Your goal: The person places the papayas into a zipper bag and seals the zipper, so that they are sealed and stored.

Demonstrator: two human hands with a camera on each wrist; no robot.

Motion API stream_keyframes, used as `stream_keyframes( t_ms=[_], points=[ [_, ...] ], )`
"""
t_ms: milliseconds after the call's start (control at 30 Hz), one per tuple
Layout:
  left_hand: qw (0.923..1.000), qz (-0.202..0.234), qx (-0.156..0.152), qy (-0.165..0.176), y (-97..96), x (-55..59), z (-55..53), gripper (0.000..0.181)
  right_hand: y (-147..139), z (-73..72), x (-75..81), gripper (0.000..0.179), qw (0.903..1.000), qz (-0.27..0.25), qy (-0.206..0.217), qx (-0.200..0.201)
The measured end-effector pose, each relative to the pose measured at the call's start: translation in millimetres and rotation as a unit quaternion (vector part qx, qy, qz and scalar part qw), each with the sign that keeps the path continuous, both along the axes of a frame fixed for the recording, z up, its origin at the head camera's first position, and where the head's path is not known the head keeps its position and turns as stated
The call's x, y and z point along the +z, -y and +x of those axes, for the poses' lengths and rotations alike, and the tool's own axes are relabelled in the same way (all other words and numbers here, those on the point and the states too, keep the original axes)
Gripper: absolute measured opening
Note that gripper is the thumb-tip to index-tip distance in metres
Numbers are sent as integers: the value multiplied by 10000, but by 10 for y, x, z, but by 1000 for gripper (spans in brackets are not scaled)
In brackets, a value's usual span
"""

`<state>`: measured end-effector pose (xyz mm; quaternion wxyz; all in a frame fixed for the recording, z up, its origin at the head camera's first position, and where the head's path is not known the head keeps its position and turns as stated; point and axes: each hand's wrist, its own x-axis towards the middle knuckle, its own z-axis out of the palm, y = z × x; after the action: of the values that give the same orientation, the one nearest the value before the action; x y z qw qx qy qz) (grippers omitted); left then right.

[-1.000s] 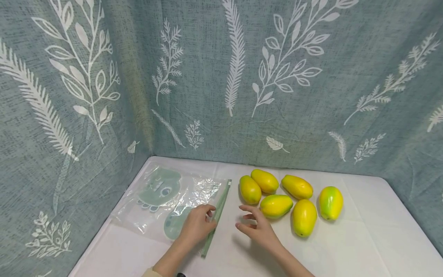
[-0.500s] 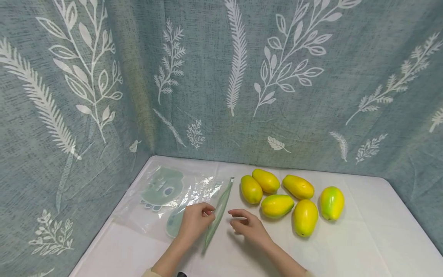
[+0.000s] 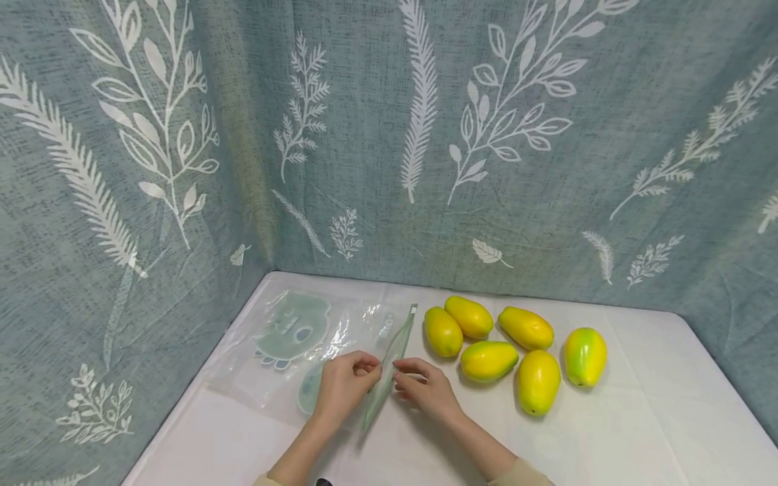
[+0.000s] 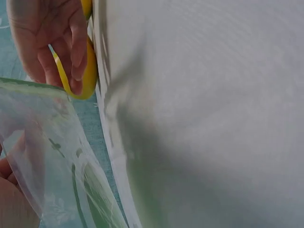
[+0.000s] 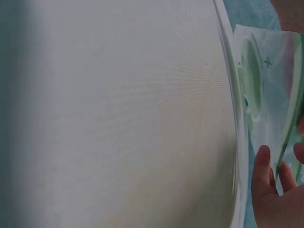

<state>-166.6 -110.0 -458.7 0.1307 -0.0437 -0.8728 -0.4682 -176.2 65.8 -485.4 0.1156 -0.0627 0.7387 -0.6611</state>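
Note:
A clear zip bag [image 3: 358,324] with pale green cartoon prints lies across the left of the table, its green-edged mouth raised and bowed slightly apart. My left hand [image 3: 343,385] pinches the left side of that mouth near its middle. Opposite, my right hand [image 3: 430,391] has thumb and forefinger at the right side of the mouth, the green strip [image 5: 290,114] running between its fingers in the right wrist view. The left wrist view shows the bag's wall [image 4: 57,147] hanging between the hands. Several yellow fruits [image 3: 488,361] tinged green, papaya-shaped, lie just beyond my right hand.
White cloth covers the table [image 3: 644,418]. A blue-green curtain [image 3: 377,223] with white leaf prints stands along its back and sides. A small dark object [image 3: 323,482] shows at the bottom edge of the head view.
My right hand has moved left to the bag's mouth and taken its right side. The mouth has risen and bowed apart. The fruits lie as before.

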Motion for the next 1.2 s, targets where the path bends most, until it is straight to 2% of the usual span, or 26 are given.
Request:
stream_keyframes(
  t_ms=[233,433,533,733,967,1133,1200],
  points=[
    [9994,280,127,-177,7,66,10,3,50,-73,-73,31,9996,176,-185,-152],
    [9969,14,374,-693,37,202,-3,3,29,-106,-84,30,9983,430,-359,-137],
    [9957,-39,445,-817,58,279,-10,5,6,-112,-81,31,9983,457,-348,-110],
    [9947,7,603,-827,103,397,-7,6,-51,-107,-77,32,9976,617,-308,-106],
    [9935,75,852,-757,152,472,-5,3,-122,-100,-81,32,9948,957,-340,-38],
    [9908,165,908,-991,163,508,-10,5,-159,-101,-81,32,9961,859,-215,6],
    [9915,154,866,-960,159,501,-6,4,-169,-97,-75,32,9970,757,-173,1]
  ],
)
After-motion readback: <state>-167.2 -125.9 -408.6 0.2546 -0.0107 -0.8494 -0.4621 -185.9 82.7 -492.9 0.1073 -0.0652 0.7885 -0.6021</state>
